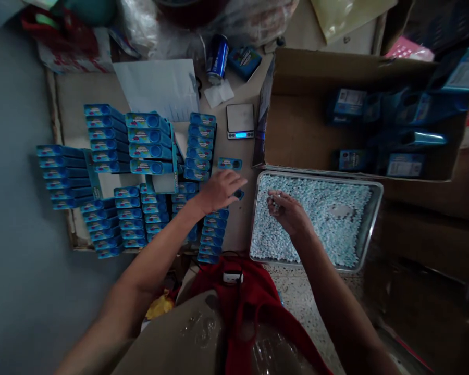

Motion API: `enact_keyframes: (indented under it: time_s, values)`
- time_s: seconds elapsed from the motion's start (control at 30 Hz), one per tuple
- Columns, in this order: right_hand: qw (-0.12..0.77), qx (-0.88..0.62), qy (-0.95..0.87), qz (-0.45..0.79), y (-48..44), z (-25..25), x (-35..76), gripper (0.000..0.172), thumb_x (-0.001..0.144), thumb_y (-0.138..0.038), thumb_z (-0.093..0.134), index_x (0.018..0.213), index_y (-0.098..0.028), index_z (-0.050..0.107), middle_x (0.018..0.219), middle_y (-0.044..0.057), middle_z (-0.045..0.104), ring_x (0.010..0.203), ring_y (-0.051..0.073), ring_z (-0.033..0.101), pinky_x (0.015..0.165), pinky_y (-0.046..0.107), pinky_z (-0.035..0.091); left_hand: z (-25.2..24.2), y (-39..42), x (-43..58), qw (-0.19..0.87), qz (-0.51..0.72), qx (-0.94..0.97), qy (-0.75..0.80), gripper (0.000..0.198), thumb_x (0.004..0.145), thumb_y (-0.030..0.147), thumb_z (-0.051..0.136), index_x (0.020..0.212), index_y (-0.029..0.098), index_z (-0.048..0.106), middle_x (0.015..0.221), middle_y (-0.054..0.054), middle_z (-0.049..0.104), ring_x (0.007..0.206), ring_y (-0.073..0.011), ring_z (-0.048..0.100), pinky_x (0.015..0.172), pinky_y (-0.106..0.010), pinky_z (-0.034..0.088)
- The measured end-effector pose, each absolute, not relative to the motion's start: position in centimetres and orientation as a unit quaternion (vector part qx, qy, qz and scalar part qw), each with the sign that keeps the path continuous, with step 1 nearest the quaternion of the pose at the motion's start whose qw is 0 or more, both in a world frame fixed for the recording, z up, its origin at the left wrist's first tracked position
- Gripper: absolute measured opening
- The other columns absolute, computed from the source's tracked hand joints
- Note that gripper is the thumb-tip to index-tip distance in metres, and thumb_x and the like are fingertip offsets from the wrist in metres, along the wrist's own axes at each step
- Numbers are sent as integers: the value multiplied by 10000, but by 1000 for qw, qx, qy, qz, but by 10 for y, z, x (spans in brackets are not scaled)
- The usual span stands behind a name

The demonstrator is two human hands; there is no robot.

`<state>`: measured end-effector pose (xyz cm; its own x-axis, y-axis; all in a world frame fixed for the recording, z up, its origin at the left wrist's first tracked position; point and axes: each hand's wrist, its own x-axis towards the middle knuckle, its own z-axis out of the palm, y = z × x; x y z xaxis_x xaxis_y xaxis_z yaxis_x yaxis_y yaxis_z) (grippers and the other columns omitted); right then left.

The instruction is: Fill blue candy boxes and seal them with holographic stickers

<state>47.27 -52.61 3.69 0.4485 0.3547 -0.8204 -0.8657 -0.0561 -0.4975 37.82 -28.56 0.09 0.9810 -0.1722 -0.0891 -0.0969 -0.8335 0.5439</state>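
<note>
My left hand [219, 192] is over the table with its fingers stretched out and apart, holding nothing that shows. Just beyond its fingers lies a small blue box [230, 163], and another dark blue piece is partly hidden beneath the fingers. My right hand [291, 212] is above the left part of a metal tray [376, 208], thumb and fingers pinched together. Small pale pieces seem to show between those fingertips. A layer of small pale blue and white pieces [316, 229] spreads across the tray, with a bare patch at right.
Rows of stacked blue boxes [148, 136] cover the table's left side. A small digital scale [239, 120] stands behind my hands, near a blue can [218, 58] and a white paper sheet [156, 86]. Behind the tray, an open cardboard box [297, 130] holds several blue packages.
</note>
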Motion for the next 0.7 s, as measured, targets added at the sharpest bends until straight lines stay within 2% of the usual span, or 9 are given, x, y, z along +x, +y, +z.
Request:
enact_keyframes:
  time_s: [0.07, 0.17, 0.23, 0.33, 0.43, 0.5, 0.57, 0.7]
  values:
    - [656, -547, 245, 457, -533, 33, 471, 201, 719, -247, 846, 874, -187, 733, 691, -18, 642, 551, 56, 518, 465, 123, 401, 1, -299, 374, 236, -133, 955, -123, 501, 824, 84, 739, 1311, 190, 690, 1239, -149, 727, 1206, -323, 647, 1028, -467, 514]
    - [668, -531, 251, 457, -542, 30, 467, 242, 679, -255, 864, 867, -180, 731, 714, -8, 647, 600, 70, 558, 500, 130, 443, 4, -315, 374, 197, -174, 957, -122, 445, 807, -30, 635, 1190, 172, 733, 1136, -141, 747, 1116, -297, 678, 945, -423, 539]
    - [679, -517, 257, 453, -550, 30, 465, 242, 674, -269, 859, 851, -175, 724, 741, 4, 648, 649, 85, 594, 532, 141, 474, 19, -318, 376, 212, -151, 961, -96, 442, 826, -3, 629, 1219, 179, 720, 1133, -137, 744, 1114, -305, 670, 916, -426, 548]
    - [717, -480, 275, 424, -566, 29, 467, 189, 689, -278, 825, 790, -179, 699, 792, 20, 658, 729, 99, 632, 584, 152, 509, 56, -303, 388, 256, -59, 964, -30, 475, 872, 130, 694, 1334, 237, 666, 1197, -120, 727, 1160, -329, 643, 963, -467, 548]
    - [742, -429, 289, 426, -578, 22, 472, 219, 715, -320, 826, 715, -184, 654, 709, -1, 608, 617, 73, 552, 507, 142, 459, 79, -270, 427, 266, 34, 962, 49, 486, 864, 225, 765, 1332, 304, 662, 1241, -94, 710, 1213, -354, 614, 1048, -519, 520]
    - [734, -415, 309, 440, -580, 15, 475, 269, 738, -353, 847, 708, -189, 635, 628, -31, 547, 512, 53, 451, 423, 135, 384, 74, -244, 468, 253, 66, 962, 82, 474, 845, 230, 790, 1301, 293, 680, 1266, -93, 697, 1260, -372, 588, 1097, -544, 490]
    - [722, -410, 340, 442, -578, 7, 474, 288, 751, -353, 868, 735, -192, 631, 597, -53, 519, 473, 44, 418, 386, 130, 345, 55, -222, 513, 232, 67, 965, 101, 432, 843, 212, 782, 1266, 250, 700, 1256, -102, 694, 1295, -375, 570, 1130, -540, 466]
    - [723, -387, 385, 424, -573, -5, 463, 271, 766, -297, 888, 826, -183, 649, 688, -42, 612, 555, 45, 551, 445, 113, 436, 3, -200, 579, 213, 3, 971, 108, 242, 882, 174, 680, 1112, 213, 743, 1149, -103, 712, 1284, -342, 587, 1125, -492, 463]
